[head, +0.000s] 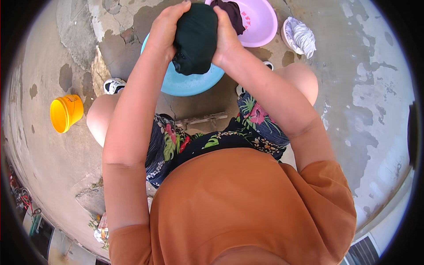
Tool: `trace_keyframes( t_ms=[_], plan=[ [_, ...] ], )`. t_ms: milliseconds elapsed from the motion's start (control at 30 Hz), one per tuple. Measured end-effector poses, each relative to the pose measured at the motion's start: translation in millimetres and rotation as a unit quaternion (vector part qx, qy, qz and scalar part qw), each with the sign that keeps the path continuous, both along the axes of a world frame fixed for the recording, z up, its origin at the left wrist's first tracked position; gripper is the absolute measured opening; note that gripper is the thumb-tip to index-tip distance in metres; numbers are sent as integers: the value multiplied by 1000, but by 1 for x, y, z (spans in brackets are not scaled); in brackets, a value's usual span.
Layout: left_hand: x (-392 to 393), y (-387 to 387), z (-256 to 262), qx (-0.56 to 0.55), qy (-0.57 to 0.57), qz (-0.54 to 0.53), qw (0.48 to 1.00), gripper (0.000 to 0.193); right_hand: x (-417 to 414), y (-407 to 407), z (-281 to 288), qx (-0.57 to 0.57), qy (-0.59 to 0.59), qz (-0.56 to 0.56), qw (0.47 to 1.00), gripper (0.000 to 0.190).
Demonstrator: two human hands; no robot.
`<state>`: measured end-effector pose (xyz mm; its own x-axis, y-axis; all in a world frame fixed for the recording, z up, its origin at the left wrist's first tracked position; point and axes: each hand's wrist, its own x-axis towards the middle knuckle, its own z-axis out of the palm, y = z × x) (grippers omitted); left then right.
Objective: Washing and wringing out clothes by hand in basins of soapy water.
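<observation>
A bunched dark green cloth (196, 39) is pressed between my two hands, above a light blue plastic basin (190, 82). My left hand (166, 28) is on the picture's left side of the cloth and my right hand (227, 36) on its other side. The cloth looks wet and hides the middle of the basin. Beyond it, a dark maroon cloth (234, 15) lies in a pink plastic basin (270, 20). White cloth (301, 34) is heaped over a small pale pink container (287, 42) at the upper right.
A yellow plastic bucket (71, 111) lies on the concrete floor to the left. Between my legs is a low wooden piece (202, 119). My shoes stand on either side of the blue basin. Wet patches and cracks mark the floor.
</observation>
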<state>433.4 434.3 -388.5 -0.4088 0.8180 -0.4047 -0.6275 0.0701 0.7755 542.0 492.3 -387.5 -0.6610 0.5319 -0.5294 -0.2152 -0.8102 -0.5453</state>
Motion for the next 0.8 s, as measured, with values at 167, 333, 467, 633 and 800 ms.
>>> trace_keyframes(
  t_ms=[167, 333, 467, 633, 800],
  plan=[
    [5, -15, -26, -125, 6, -32, 992, 72, 23, -1, -44, -73, -88, 7, 993, 54],
    [-3, -30, -14, -156, 70, 14, 985, 90, 43, 31, -21, -69, -49, -67, 994, 58],
    [-10, -40, -3, -108, 76, 13, 991, 86, 65, 82, 1, 47, -77, -160, 983, 63],
    [-10, -46, -30, -89, 41, 10, 995, 76, 89, 106, -12, 122, -286, -147, 939, 76],
    [6, -49, -43, -87, 54, -155, 983, 58, 96, 71, -18, 145, -159, -4, 977, 55]
  ],
)
